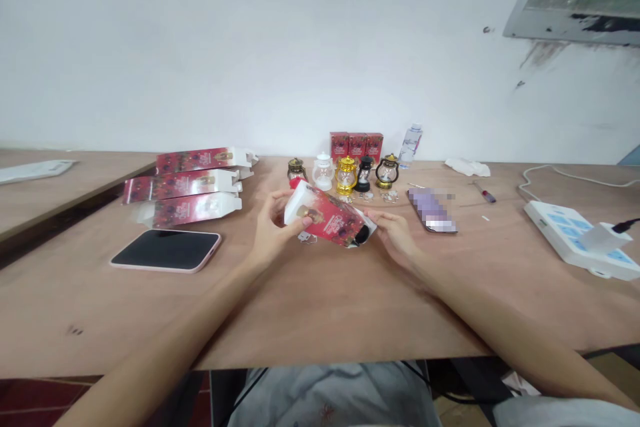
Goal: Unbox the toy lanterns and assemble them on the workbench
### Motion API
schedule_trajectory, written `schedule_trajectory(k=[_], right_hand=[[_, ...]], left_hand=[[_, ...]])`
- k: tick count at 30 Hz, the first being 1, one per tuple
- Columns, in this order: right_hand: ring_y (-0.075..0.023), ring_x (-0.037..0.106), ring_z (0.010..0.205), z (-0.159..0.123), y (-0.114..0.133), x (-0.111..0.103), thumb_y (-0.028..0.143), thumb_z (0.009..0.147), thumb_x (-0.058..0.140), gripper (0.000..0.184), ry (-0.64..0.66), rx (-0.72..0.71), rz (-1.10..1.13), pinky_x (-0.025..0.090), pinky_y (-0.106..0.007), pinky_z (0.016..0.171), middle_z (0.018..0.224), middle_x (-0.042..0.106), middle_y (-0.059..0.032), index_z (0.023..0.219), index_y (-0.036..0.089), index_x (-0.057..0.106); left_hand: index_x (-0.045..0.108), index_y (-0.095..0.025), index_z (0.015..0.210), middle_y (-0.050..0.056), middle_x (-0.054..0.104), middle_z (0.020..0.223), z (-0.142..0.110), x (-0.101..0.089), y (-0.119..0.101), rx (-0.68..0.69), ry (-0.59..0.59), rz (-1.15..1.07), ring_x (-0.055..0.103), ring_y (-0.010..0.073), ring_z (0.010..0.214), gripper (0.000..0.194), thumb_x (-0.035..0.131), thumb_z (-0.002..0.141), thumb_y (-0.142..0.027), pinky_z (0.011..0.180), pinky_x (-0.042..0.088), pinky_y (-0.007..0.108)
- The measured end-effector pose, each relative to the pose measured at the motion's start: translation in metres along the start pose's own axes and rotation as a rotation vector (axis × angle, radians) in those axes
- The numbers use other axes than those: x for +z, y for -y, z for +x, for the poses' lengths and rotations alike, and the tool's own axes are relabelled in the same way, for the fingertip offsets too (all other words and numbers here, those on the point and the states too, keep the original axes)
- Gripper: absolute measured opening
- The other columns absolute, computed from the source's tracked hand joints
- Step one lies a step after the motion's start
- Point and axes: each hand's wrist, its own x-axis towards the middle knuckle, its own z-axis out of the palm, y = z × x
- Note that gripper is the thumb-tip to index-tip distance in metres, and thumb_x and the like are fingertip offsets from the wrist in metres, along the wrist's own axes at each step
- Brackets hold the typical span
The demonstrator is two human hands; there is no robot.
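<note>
A red printed carton [333, 217] is held tilted above the table, between my two hands. My left hand [275, 223] is closed around its left end, the thumb lying on the printed face. At the right end the white flaps stand open, and a black part [362, 235] shows inside. My right hand [397, 233] pinches a flap at that end. Just behind the carton stand small lanterns: a bronze one [297, 170], a white one [323, 172], a gold one [346, 175], a black one [365, 173] and a black-and-gold one [387, 172].
Flattened red cartons [185, 185] lie at left, above a pink-edged phone [166, 251]. Three red boxes [357, 144] and a water bottle [411, 145] stand by the wall. At right are another phone [431, 210], a screwdriver [485, 193], tissue [467, 167] and a power strip [565, 240].
</note>
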Motion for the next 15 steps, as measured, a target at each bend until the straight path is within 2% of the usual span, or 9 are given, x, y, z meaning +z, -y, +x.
schedule_trajectory(k=[3,7,12,15], right_hand=[[-0.0214,0.062,0.085,-0.005,-0.008,0.003,0.040,0.054,0.077,0.029,-0.012,-0.026,-0.088,0.045,-0.035,0.082,0.080,0.070,-0.0034,0.070,0.018,0.069],[-0.0222,0.060,0.093,-0.009,-0.017,0.004,0.047,0.062,0.070,0.035,0.019,-0.062,-0.224,0.045,-0.034,0.083,0.091,0.069,-0.0030,0.084,0.020,0.066],[-0.0211,0.054,0.110,-0.012,-0.018,0.005,0.037,0.065,0.072,0.041,0.189,-0.095,-0.256,0.041,-0.035,0.096,0.113,0.063,-0.0019,0.103,0.024,0.060],[-0.0203,0.057,0.107,-0.015,-0.011,0.008,0.033,0.064,0.073,0.047,0.247,-0.043,-0.184,0.045,-0.038,0.094,0.115,0.060,-0.0017,0.108,0.027,0.057]], left_hand=[[0.049,-0.019,0.102,0.004,0.067,0.095,0.000,0.000,0.003,-0.025,-0.018,0.005,0.063,0.0181,0.080,0.056,0.078,0.057,-0.036,0.064,0.049,0.025],[0.050,-0.019,0.101,0.005,0.067,0.096,0.001,0.000,0.004,-0.054,-0.059,-0.002,0.063,0.0190,0.083,0.056,0.079,0.057,-0.037,0.066,0.049,0.026],[0.050,-0.018,0.100,0.005,0.066,0.097,0.005,-0.002,0.005,-0.075,-0.137,-0.036,0.063,0.0196,0.086,0.056,0.079,0.056,-0.037,0.069,0.049,0.026],[0.051,-0.018,0.099,0.005,0.066,0.097,0.007,-0.003,0.006,-0.067,-0.195,-0.047,0.062,0.0196,0.089,0.054,0.078,0.056,-0.038,0.071,0.049,0.027]])
